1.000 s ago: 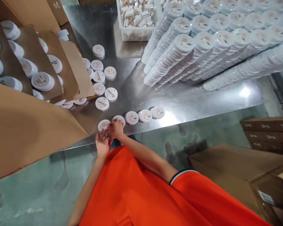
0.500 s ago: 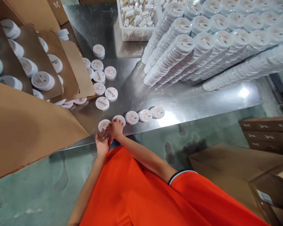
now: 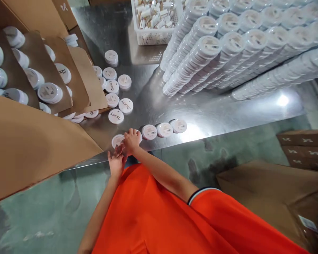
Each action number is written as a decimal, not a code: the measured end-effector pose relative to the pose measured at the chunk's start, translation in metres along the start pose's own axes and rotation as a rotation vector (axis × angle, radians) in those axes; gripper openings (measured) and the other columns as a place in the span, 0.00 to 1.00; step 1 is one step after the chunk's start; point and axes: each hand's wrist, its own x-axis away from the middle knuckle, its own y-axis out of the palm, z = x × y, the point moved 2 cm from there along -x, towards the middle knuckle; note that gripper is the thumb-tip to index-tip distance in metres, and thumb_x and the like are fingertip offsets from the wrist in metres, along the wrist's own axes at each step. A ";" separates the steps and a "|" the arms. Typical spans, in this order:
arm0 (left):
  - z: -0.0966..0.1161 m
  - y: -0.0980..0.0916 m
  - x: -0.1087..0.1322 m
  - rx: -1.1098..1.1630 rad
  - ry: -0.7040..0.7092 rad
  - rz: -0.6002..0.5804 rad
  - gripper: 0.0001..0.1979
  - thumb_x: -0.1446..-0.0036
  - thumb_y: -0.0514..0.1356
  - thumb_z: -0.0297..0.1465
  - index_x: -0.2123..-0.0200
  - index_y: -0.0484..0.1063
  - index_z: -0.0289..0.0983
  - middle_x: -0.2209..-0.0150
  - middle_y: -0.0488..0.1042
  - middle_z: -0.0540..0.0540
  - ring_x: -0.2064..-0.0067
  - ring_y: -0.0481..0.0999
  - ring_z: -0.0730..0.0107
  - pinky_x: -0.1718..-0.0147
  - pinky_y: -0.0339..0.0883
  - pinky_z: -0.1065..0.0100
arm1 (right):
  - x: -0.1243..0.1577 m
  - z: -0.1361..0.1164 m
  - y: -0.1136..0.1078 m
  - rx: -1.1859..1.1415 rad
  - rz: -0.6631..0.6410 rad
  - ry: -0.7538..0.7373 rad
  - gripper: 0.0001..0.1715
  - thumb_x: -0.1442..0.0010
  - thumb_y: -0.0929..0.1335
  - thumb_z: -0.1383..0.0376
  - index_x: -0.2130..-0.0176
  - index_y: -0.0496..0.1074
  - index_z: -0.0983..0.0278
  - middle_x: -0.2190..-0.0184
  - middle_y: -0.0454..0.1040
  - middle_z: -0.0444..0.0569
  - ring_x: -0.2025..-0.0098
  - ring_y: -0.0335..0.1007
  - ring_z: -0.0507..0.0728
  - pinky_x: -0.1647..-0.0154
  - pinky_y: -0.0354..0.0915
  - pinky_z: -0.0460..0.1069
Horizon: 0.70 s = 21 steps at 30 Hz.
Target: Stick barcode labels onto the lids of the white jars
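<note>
**White round jars stand in a row beside the box, two bare hands at its near end**

On the shiny metal table (image 3: 209, 116), the open brown cardboard box (image 3: 42, 141) is my landmark. Just to the right of its near flap are both hands. The left hand (image 3: 116, 163) comes up from below, its fingers bent and pointing forward, near the table edge. The right hand (image 3: 131, 141) reaches across from the right, back upward, wrist slightly bent, fingers curled down over the row. The fingers of both hands come close together; I cannot tell whether either hand is closed on something, because the fingertips are hidden or blurred.

Right of the box, the low white jars with pale round labels (image 3: 149, 132) form a row of five. On the uncovered labels one sees small dark print. The right hand partly covers the two jars closest to the box. The label faces point upward, and the row's long axis follows the table edge, leading away from the box. Close to the box's inner flap lie white discs with black lettering (image 3: 116, 116).
</note>
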 end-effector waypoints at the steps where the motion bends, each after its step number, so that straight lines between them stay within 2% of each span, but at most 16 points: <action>1: -0.001 0.001 0.000 -0.012 -0.001 0.000 0.10 0.38 0.56 0.29 0.72 0.72 0.40 0.39 0.71 0.44 0.35 0.64 0.50 0.35 0.43 0.35 | -0.002 0.001 0.001 -0.003 -0.007 -0.011 0.12 0.39 0.68 0.60 0.58 0.78 0.62 0.51 0.69 0.58 0.48 0.59 0.65 0.48 0.54 0.59; 6: -0.004 0.001 -0.001 -0.029 0.001 0.011 0.11 0.40 0.57 0.30 0.75 0.71 0.40 0.42 0.74 0.43 0.37 0.67 0.51 0.36 0.43 0.36 | -0.004 0.001 0.000 -0.038 -0.020 -0.032 0.12 0.36 0.65 0.63 0.59 0.79 0.61 0.52 0.69 0.57 0.48 0.60 0.65 0.48 0.54 0.59; 9: -0.004 -0.001 -0.002 -0.024 0.025 0.034 0.13 0.39 0.57 0.30 0.77 0.70 0.39 0.43 0.75 0.45 0.39 0.69 0.51 0.38 0.46 0.38 | 0.002 0.021 -0.008 -0.149 0.011 -0.051 0.15 0.36 0.65 0.62 0.53 0.76 0.60 0.51 0.70 0.57 0.48 0.60 0.64 0.48 0.57 0.58; 12: -0.005 -0.002 -0.003 -0.022 0.038 0.103 0.13 0.39 0.57 0.32 0.76 0.71 0.39 0.45 0.77 0.44 0.41 0.71 0.51 0.40 0.50 0.41 | 0.010 0.080 -0.029 -0.258 0.130 -0.085 0.21 0.37 0.64 0.64 0.45 0.70 0.64 0.48 0.68 0.57 0.46 0.61 0.62 0.46 0.59 0.55; 15: -0.007 -0.001 -0.006 -0.012 0.054 0.193 0.14 0.39 0.56 0.34 0.76 0.71 0.39 0.49 0.79 0.43 0.44 0.74 0.51 0.42 0.52 0.43 | 0.019 0.167 -0.054 -0.196 0.225 0.045 0.22 0.43 0.64 0.71 0.48 0.69 0.67 0.43 0.65 0.60 0.41 0.59 0.63 0.41 0.56 0.57; 17: -0.008 0.000 -0.007 -0.001 0.074 0.233 0.15 0.39 0.56 0.35 0.78 0.70 0.39 0.51 0.80 0.44 0.46 0.75 0.51 0.43 0.54 0.45 | 0.021 0.219 -0.065 -0.089 0.181 0.174 0.22 0.47 0.66 0.72 0.51 0.70 0.65 0.36 0.58 0.61 0.36 0.53 0.67 0.39 0.53 0.61; 18: -0.008 0.001 -0.008 -0.001 0.079 0.252 0.16 0.38 0.56 0.36 0.78 0.70 0.39 0.52 0.81 0.44 0.46 0.76 0.51 0.44 0.56 0.46 | 0.020 0.240 -0.067 -0.043 0.117 0.207 0.24 0.50 0.68 0.72 0.51 0.70 0.65 0.33 0.54 0.61 0.34 0.49 0.69 0.39 0.52 0.63; 20: -0.007 0.001 -0.007 -0.005 0.072 0.302 0.17 0.39 0.55 0.37 0.79 0.70 0.39 0.53 0.81 0.44 0.47 0.76 0.51 0.46 0.59 0.48 | 0.017 0.267 -0.067 0.016 -0.005 0.211 0.29 0.53 0.72 0.70 0.50 0.68 0.63 0.31 0.49 0.59 0.32 0.44 0.72 0.39 0.52 0.65; 21: -0.006 0.000 -0.005 -0.006 0.066 0.327 0.18 0.39 0.55 0.38 0.80 0.70 0.40 0.53 0.82 0.44 0.47 0.77 0.52 0.47 0.61 0.50 | 0.014 0.275 -0.065 0.026 -0.047 0.189 0.31 0.54 0.72 0.69 0.49 0.68 0.62 0.30 0.49 0.58 0.32 0.44 0.71 0.40 0.54 0.65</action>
